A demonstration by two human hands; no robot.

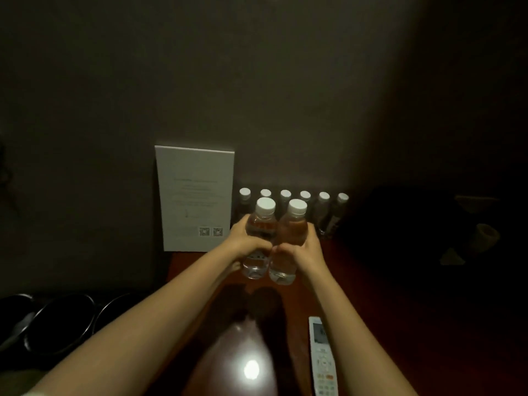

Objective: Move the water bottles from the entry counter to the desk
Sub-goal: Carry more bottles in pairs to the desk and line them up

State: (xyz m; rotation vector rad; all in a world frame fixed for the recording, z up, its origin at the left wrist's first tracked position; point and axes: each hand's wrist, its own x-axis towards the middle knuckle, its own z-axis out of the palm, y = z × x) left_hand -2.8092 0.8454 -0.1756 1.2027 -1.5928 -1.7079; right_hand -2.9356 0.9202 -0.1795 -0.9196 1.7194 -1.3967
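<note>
Two clear water bottles with white caps are held side by side, upright, just above a dark reddish wooden top (357,295). My left hand (245,238) is shut around the left bottle (258,221). My right hand (303,247) is shut around the right bottle (293,224). The bottles touch each other and cast shadows on the wood below. Behind them a row of several more white-capped bottles (324,208) stands against the wall.
A white printed card (194,195) leans on the wall left of the row. A white remote control (323,355) lies at the near right. Dark round bins (63,321) sit low on the left. Dim dark objects (483,235) fill the right side.
</note>
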